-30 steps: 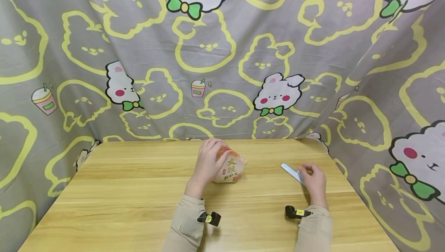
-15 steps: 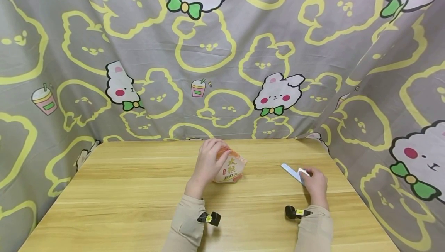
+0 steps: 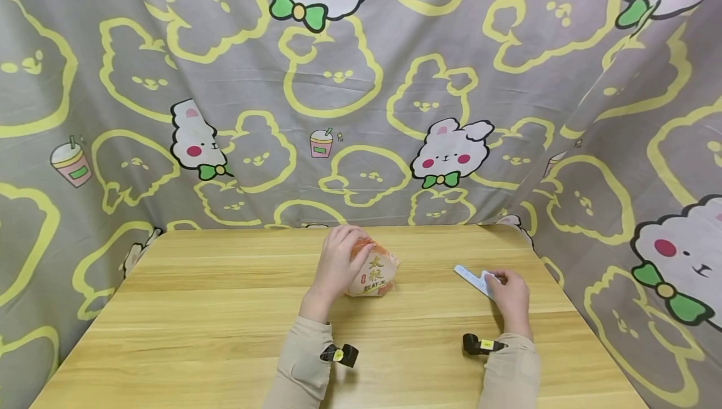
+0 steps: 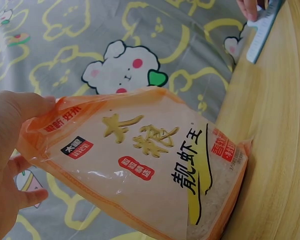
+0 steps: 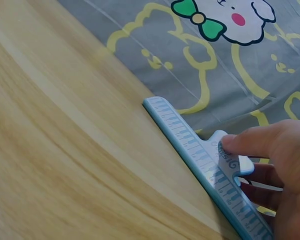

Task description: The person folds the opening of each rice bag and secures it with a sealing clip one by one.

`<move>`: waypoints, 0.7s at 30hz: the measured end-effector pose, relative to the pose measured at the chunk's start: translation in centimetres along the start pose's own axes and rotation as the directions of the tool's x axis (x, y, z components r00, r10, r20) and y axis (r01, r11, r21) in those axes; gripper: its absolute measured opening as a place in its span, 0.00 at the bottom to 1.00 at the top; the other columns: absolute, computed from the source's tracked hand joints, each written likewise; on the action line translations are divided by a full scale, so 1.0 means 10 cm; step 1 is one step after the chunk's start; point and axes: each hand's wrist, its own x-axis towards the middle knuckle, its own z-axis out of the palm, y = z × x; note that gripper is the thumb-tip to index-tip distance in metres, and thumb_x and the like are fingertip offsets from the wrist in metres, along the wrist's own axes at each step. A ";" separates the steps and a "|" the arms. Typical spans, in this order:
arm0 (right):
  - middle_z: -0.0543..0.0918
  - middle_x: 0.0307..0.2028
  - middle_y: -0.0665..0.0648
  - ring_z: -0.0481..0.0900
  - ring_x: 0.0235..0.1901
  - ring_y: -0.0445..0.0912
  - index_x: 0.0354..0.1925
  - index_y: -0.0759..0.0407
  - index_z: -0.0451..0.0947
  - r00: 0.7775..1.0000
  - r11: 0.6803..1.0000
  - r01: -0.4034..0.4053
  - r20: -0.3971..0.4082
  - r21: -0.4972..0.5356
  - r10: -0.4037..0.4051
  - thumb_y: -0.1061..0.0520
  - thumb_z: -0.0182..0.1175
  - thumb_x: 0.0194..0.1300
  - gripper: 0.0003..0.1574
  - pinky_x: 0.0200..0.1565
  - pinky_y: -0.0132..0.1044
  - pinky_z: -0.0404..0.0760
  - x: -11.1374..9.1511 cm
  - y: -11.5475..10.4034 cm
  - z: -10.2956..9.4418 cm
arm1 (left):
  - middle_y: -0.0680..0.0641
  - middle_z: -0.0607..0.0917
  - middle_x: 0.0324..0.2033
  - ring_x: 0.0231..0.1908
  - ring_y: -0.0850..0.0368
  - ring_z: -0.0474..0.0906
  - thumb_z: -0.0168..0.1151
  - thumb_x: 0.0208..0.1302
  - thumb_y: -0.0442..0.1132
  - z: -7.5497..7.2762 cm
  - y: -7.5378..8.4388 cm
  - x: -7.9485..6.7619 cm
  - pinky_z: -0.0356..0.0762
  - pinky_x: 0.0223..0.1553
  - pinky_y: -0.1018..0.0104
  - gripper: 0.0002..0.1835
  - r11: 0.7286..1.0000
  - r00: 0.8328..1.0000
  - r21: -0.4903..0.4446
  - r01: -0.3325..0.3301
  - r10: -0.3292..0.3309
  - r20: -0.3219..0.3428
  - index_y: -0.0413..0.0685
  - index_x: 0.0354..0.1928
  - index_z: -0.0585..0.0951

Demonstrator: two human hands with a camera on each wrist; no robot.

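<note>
Near the table's back middle, my left hand [image 3: 336, 265] grips the gathered upper end of an orange and white bag of rice [image 3: 372, 276]. In the left wrist view, the bag's printed front [image 4: 145, 155] faces the camera and its lower end rests at the wooden surface. To the right, my right hand [image 3: 510, 293] pinches the tab of a long pale-blue clip [image 3: 472, 277] with a piano-key print. The right wrist view shows the thumb on top of the tab [image 5: 229, 157] and other fingers beneath it. The clip's bar points to the far left, apart from the bag.
The wooden table [image 3: 225, 309] spreads out around both hands. A grey curtain [image 3: 361, 83] with cartoon bears and rabbits hangs behind it and along both sides. A small black camera [image 3: 340, 354] is strapped to the left wrist, and another camera [image 3: 478, 344] to the right.
My right hand has shifted its hold on the clip; the clip has turned slightly, and its printed face and tab show more. My left hand and the bag of rice stay put.
</note>
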 end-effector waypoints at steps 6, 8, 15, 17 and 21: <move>0.78 0.51 0.73 0.73 0.52 0.63 0.48 0.70 0.76 1.000 1.000 0.013 -0.002 0.016 -0.013 0.56 0.56 0.69 0.18 0.56 0.56 0.70 -0.01 -0.01 0.00 | 0.49 0.84 0.42 0.51 0.49 0.75 0.65 0.64 0.40 -0.01 0.01 0.00 0.70 0.59 0.49 0.04 1.000 1.000 -0.011 -0.007 0.007 -0.006 0.49 0.38 0.82; 0.78 0.52 0.73 0.73 0.53 0.63 0.49 0.70 0.76 1.000 1.000 0.002 0.008 0.028 -0.002 0.56 0.55 0.70 0.18 0.56 0.56 0.70 -0.01 -0.01 0.00 | 0.49 0.84 0.42 0.51 0.50 0.75 0.65 0.64 0.40 -0.01 0.00 0.01 0.70 0.59 0.50 0.04 1.000 1.000 -0.010 -0.009 0.009 -0.006 0.49 0.38 0.82; 0.77 0.55 0.74 0.72 0.56 0.65 0.49 0.69 0.76 1.000 0.999 -0.003 0.014 0.046 0.003 0.55 0.55 0.69 0.18 0.58 0.58 0.69 -0.01 -0.03 -0.01 | 0.50 0.84 0.42 0.51 0.50 0.75 0.65 0.64 0.40 0.00 -0.01 0.00 0.70 0.59 0.50 0.04 1.000 1.000 -0.010 -0.006 0.006 -0.005 0.49 0.39 0.82; 0.77 0.55 0.73 0.73 0.56 0.65 0.49 0.69 0.76 1.000 0.999 -0.002 0.012 0.044 0.001 0.55 0.56 0.69 0.18 0.58 0.57 0.70 -0.01 -0.04 -0.01 | 0.50 0.84 0.42 0.51 0.50 0.75 0.65 0.64 0.40 0.00 -0.01 0.00 0.70 0.59 0.50 0.04 1.000 1.000 -0.012 -0.004 0.004 -0.004 0.49 0.39 0.82; 0.77 0.56 0.72 0.74 0.54 0.63 0.51 0.68 0.75 1.000 0.999 -0.006 0.018 0.047 0.005 0.55 0.56 0.69 0.18 0.54 0.53 0.71 -0.02 -0.04 -0.01 | 0.50 0.84 0.41 0.50 0.50 0.75 0.65 0.64 0.41 0.00 0.00 0.00 0.70 0.59 0.49 0.04 1.000 1.000 -0.015 -0.004 0.004 -0.004 0.50 0.39 0.82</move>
